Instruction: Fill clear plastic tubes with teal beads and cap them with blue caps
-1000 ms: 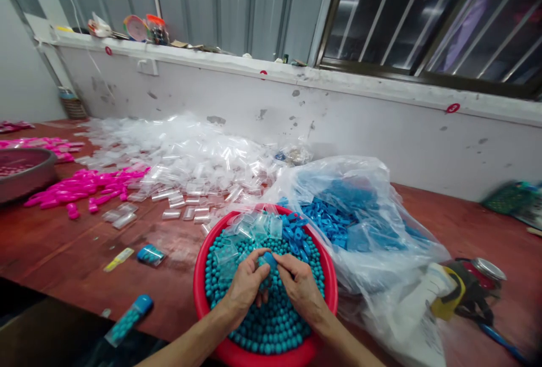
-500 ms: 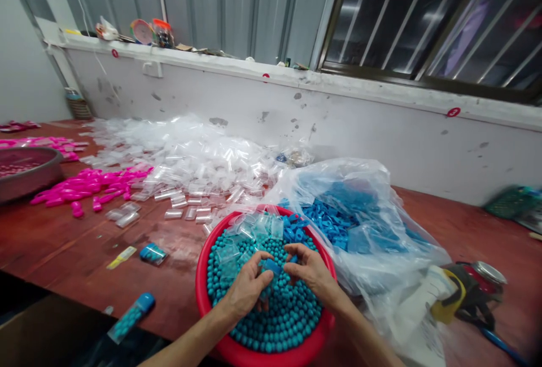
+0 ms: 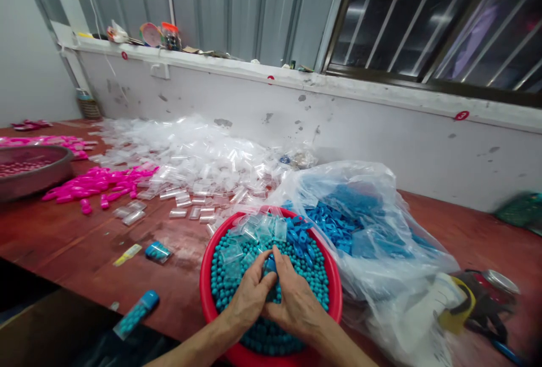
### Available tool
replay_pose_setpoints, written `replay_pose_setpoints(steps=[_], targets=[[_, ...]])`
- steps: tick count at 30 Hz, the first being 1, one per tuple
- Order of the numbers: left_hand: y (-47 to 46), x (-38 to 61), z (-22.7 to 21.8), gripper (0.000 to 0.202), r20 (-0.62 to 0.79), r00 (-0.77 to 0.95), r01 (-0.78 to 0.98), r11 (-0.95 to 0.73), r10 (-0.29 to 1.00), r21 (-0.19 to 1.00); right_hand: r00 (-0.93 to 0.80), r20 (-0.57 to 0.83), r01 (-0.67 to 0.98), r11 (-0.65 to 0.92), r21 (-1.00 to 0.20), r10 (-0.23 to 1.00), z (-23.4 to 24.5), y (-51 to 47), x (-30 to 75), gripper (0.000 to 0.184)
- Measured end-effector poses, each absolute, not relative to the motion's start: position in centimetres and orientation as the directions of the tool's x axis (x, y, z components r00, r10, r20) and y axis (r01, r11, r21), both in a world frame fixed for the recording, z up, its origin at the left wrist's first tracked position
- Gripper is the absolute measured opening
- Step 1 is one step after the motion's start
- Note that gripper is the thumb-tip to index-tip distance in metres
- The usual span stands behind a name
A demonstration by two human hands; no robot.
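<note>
Near left, I see a filled tube (image 3: 136, 315) crossing the worktop (image 3: 80, 248) edge, room between it and the red basin (image 3: 206, 276). Over the basin, left hand (image 3: 247, 295) curls its fingers round a blue-capped case (image 3: 270, 265); right hand (image 3: 297, 302) bends against it, grip unclear. Plastic bag (image 3: 381, 265) crowds right rim.

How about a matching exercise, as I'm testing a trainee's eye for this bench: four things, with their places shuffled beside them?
Things:
1. Teal beads
2. Pink pieces
3. Large bag
4. Orange-lidded jar

Places:
A. On the ledge along the wall
B. Beside the grey basin
C. Inside the red tub
D. Around blue pieces, to the right of the tub

Pairs: 1-C, 2-B, 3-D, 4-A
</note>
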State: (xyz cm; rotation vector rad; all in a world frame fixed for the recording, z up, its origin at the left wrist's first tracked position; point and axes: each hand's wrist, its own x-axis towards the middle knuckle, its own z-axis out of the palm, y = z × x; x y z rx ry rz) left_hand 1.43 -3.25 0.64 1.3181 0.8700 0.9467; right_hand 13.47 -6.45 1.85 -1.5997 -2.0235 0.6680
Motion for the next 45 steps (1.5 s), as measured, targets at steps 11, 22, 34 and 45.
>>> replay_pose_setpoints(steps=[11, 22, 34, 45], targets=[[-3.8, 0.9, 0.6, 0.047, 0.024, 0.334, 0.139, -0.075, 0.942, 0.987, -0.108, 0.133, 0.856, 0.161, -0.492, 0.985, 1.2, -7.2, 12.1, 0.079], [-4.0, 1.9, 1.1, 0.009, 0.043, 0.319, 0.103, -0.08, 0.947, 0.992, -0.204, 0.254, 0.83, 0.305, -0.467, 0.945, 0.6, -6.9, 12.5, 0.072], [-1.3, -6.6, 3.3, 0.039, 0.112, 0.207, 0.617, -0.219, 0.972, 0.756, -0.281, 0.086, 0.805, 0.283, -0.521, 0.956, 2.6, -6.0, 13.8, 0.063], [-1.5, -8.8, 3.0, 0.038, 0.282, 0.108, 0.784, -0.256, 0.953, 0.566, -0.266, 0.006, 0.962, 0.266, -0.062, 0.964, 1.2, -1.5, 13.4, 0.047]])
